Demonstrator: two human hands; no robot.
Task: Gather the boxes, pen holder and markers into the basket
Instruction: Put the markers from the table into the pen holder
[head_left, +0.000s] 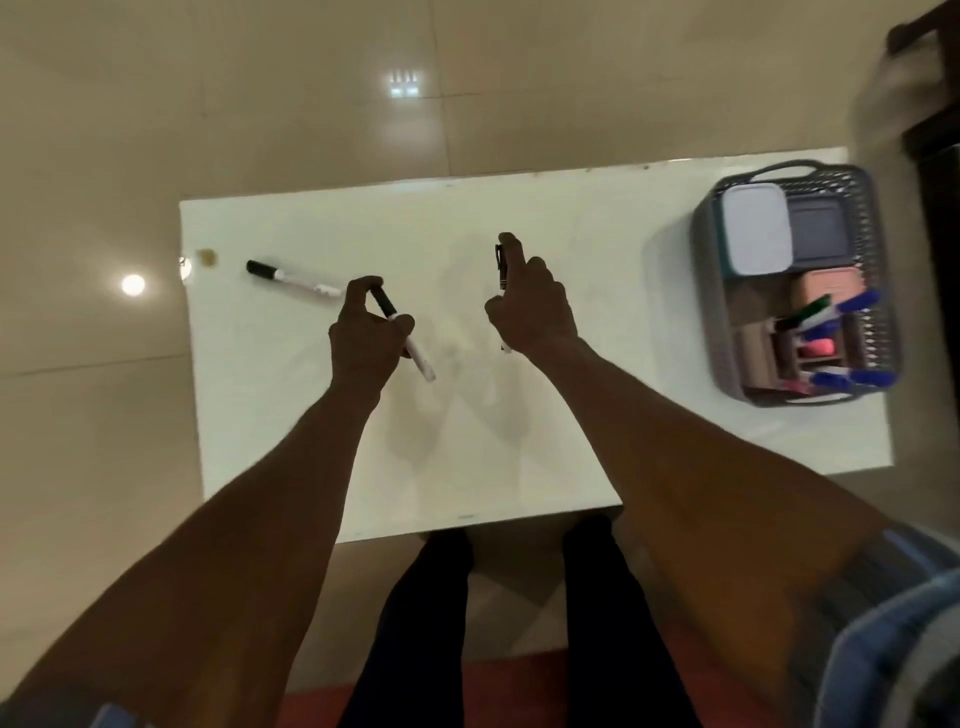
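My left hand (363, 338) pinches a black-capped white marker (418, 358) over the middle of the white table (597, 415). My right hand (532, 306) grips a second marker (501, 265), its dark cap pointing away from me. A third black-capped marker (293, 280) lies loose at the table's far left. The grey lattice basket (878, 249) stands at the right end. It holds a white-lidded box (756, 228), a grey box (821, 231), a brown pen holder (826, 291) and several blue and green markers (831, 312).
A small round brownish spot (206, 256) marks the table's far-left corner. Glossy beige floor tiles (260, 104) surround the table. My dark-trousered legs (519, 623) are under its near edge. Dark furniture (935, 156) stands at the far right.
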